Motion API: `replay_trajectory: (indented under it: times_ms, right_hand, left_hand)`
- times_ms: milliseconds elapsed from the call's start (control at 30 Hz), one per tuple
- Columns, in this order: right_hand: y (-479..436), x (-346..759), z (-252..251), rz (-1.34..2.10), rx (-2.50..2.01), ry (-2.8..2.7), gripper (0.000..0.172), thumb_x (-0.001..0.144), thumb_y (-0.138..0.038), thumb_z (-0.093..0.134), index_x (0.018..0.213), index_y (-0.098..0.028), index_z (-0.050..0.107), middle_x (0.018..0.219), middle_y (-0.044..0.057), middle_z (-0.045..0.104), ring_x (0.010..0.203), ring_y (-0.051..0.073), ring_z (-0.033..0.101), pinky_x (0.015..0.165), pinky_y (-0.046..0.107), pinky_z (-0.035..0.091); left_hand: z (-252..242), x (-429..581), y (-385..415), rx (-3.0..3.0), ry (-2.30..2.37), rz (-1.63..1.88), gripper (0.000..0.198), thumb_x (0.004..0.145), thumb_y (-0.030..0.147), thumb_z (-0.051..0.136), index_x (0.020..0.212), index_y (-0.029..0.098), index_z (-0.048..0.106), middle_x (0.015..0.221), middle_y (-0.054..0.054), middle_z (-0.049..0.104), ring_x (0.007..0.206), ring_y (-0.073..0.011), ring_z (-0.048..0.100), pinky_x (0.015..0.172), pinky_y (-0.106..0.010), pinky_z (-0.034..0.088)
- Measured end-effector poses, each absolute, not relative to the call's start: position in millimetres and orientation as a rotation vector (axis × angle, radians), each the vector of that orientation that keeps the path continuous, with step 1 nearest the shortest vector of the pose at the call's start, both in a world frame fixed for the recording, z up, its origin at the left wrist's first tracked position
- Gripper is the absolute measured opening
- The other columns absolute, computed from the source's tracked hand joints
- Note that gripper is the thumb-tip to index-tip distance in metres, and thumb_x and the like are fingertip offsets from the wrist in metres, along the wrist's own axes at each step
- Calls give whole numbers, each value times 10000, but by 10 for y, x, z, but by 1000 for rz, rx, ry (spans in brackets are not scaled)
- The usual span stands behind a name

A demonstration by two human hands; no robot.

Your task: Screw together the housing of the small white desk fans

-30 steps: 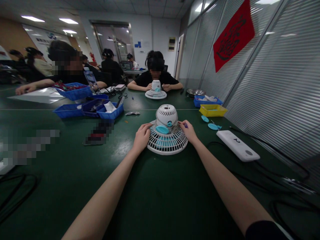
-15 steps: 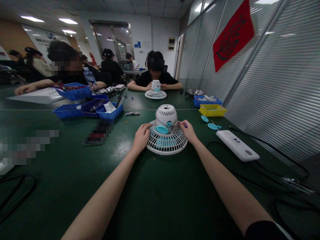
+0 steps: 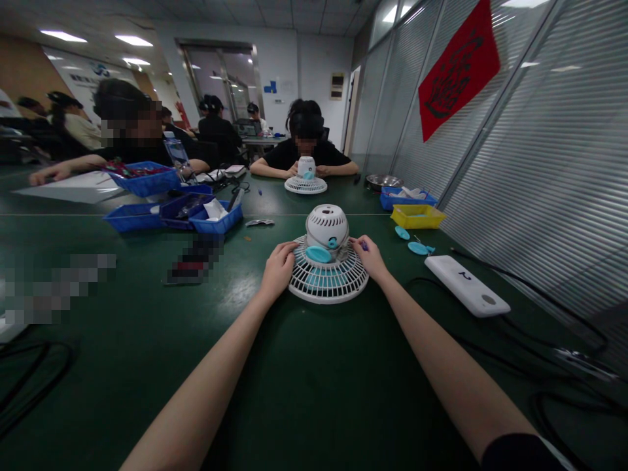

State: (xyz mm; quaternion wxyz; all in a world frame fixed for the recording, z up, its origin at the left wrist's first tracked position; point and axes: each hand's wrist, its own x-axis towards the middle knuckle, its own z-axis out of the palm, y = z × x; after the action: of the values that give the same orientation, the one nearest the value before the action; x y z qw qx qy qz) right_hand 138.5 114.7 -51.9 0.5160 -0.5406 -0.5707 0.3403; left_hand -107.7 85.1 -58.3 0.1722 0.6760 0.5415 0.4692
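Observation:
A small white fan lies face down on the green table, its round grille on the surface and its white motor housing up, with a teal piece on the housing. My left hand grips the grille's left rim with curled fingers. My right hand holds the right rim, and a small purple bit shows at its fingertips.
A white power bank with black cables lies to the right. Two teal parts and a yellow tray sit beyond it. Blue bins stand at the left. A person across the table holds a similar fan.

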Motion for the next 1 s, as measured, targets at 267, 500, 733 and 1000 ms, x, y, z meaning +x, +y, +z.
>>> replay_trajectory:
  times_ms: [267,500,733,1000]
  right_hand:
    - [1176,1391,-551,786,-1288,-1375,165,848,-221,556,694,-240,499,1078,58,739,1137,219,649,1045,429,439]
    - [1200,1390,-573,765,-1280,-1378,160,838,-229,556,691,-242,495,1060,64,745,1116,227,660,1029,422,448]
    - [1221,1399,-591,759,-1276,-1382,170,823,-240,566,678,-246,478,1043,44,752,1082,222,666,1008,418,462]
    - [1219,1407,-600,769,-1266,-1382,154,823,-245,564,692,-242,484,1042,48,751,1104,224,661,1009,423,466]
  left_hand:
    - [-586,-1078,851,1921,1541,1331,379,874,190,391,1055,205,723,1235,-66,686,1197,-207,621,1135,-380,425]
    - [-583,-1073,851,1930,1539,1329,391,872,187,379,1064,176,720,1237,-84,684,1196,-209,620,1137,-376,421]
    - [-595,-1080,862,1927,1552,1326,383,877,194,384,1056,195,722,1230,-70,680,1188,-206,621,1131,-374,429]
    - [-588,-1078,855,1925,1549,1324,388,878,193,384,1072,180,719,1243,-78,682,1197,-204,620,1130,-364,424]
